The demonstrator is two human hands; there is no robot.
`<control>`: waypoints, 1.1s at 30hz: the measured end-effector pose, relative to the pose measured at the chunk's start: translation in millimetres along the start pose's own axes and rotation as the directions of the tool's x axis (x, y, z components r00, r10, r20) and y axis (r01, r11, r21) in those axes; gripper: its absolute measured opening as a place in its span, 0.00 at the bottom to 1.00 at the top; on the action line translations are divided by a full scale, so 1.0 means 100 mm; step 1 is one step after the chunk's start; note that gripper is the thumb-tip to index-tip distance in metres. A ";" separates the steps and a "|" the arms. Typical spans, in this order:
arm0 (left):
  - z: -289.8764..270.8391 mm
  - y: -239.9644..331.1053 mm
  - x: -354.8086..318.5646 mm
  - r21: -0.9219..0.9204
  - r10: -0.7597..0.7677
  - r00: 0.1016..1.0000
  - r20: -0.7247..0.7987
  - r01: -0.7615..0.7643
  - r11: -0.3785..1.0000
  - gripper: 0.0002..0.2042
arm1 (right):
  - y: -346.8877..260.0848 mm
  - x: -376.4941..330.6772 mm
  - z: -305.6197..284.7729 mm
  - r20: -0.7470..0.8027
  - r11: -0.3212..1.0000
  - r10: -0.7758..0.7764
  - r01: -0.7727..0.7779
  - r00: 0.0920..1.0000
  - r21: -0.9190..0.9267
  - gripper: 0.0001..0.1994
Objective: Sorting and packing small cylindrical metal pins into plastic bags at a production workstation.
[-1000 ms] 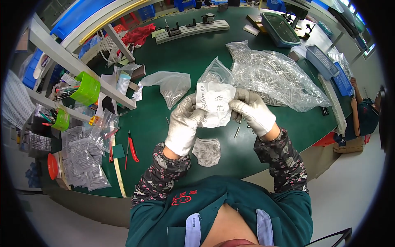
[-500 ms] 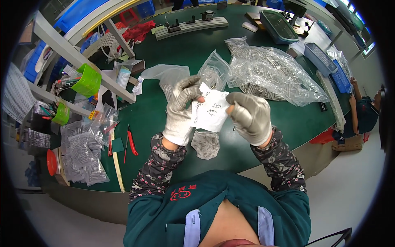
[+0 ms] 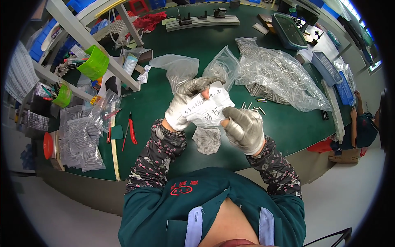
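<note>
Both my hands wear pale gloves with grey, worn coating, bare fingertips poking through. My left hand (image 3: 187, 101) pinches the left and upper edge of a crumpled white paper slip (image 3: 209, 108) with handwriting on it. At its lower right edge, my right hand (image 3: 245, 128) grips the same slip between thumb and fingers. Below the paper, a smudged grey-white cloth or pad (image 3: 207, 142) lies on the green table. Several loose metal pins (image 3: 256, 108) lie just beyond my right hand. Behind the slip stand a clear plastic bag (image 3: 222, 68) and another bag of pins (image 3: 177, 70).
A large clear bag of metal pins (image 3: 279, 72) spreads across the right of the green table (image 3: 164, 154). Smaller filled bags (image 3: 82, 142) and red-handled pliers (image 3: 131, 131) lie left. A measuring fixture (image 3: 203, 23) stands at the back. Another person (image 3: 362, 129) is at far right.
The slip has turned and spread flatter, showing more handwriting. My right hand has moved left and down to its lower edge. Loose pins beyond it have come into view.
</note>
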State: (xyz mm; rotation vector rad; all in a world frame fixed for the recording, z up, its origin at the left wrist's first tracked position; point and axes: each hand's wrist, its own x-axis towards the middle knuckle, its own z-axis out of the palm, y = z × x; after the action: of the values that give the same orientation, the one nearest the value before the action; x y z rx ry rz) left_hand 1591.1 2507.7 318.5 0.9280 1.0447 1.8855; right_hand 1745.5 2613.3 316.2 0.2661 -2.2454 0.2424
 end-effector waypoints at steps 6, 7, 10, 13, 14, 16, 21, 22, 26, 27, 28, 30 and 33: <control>-0.08 -0.04 -0.01 -0.051 -0.017 0.995 0.096 0.022 0.998 0.05 | 0.00 0.02 -0.10 -0.120 0.961 0.193 -0.163 0.974 0.222 0.13; -0.09 -0.05 -0.01 -0.039 -0.012 0.993 0.117 0.016 0.999 0.05 | -0.04 0.06 -0.14 -0.032 0.864 0.429 -0.400 0.903 0.306 0.15; -0.06 -0.07 0.01 -0.034 0.017 0.980 0.199 -0.010 0.999 0.05 | -0.02 0.06 -0.11 0.182 0.531 0.714 -0.693 0.676 0.488 0.18; -0.03 -0.08 0.04 0.083 0.054 0.974 0.220 -0.074 0.994 0.05 | 0.00 0.07 -0.07 0.638 -0.163 0.698 -0.796 0.324 0.583 0.12; -0.03 -0.10 0.06 0.191 0.107 0.963 0.247 -0.156 0.969 0.04 | -0.02 0.06 -0.06 0.637 -0.162 0.700 -0.797 0.323 0.582 0.12; 0.02 -0.10 0.02 0.059 0.048 0.984 0.169 -0.058 0.997 0.07 | -0.04 0.02 -0.03 0.555 -0.163 0.769 -0.743 0.316 0.650 0.11; -0.08 -0.10 -0.07 -0.254 -0.157 0.987 0.018 0.157 0.954 0.19 | 0.00 -0.02 0.03 0.432 -0.093 0.855 -0.733 0.288 0.673 0.11; -0.07 -0.11 -0.10 -0.335 -0.176 0.984 0.014 0.170 0.927 0.21 | 0.02 -0.03 0.04 0.415 -0.087 0.865 -0.730 0.282 0.678 0.11; -0.05 -0.15 -0.13 0.000 -0.220 0.973 -0.065 0.220 0.975 0.19 | 0.06 -0.02 0.08 0.395 -0.099 0.888 -0.740 0.236 0.665 0.11; -0.02 -0.18 -0.12 0.055 -0.245 0.959 -0.143 0.255 0.965 0.14 | 0.07 -0.02 0.09 0.405 -0.115 0.886 -0.738 0.227 0.665 0.11; 0.00 -0.18 -0.11 0.053 -0.246 0.958 -0.145 0.256 0.965 0.14 | 0.09 -0.02 0.10 0.416 -0.131 0.883 -0.736 0.218 0.664 0.11; 0.05 -0.15 -0.09 0.133 -0.216 0.945 -0.246 0.254 0.958 0.11 | 0.12 -0.03 0.12 0.423 -0.135 0.880 -0.740 0.217 0.659 0.11; 0.04 -0.17 -0.06 0.219 -0.189 0.933 -0.307 0.262 0.940 0.12 | 0.16 -0.02 0.15 0.428 -0.131 0.878 -0.752 0.214 0.646 0.11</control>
State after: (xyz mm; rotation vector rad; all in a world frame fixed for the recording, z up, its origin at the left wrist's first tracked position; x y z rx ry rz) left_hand 1602.2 2510.0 303.6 0.6520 1.5302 1.7450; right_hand 1731.3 2625.1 304.2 -0.8710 -1.5919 1.9498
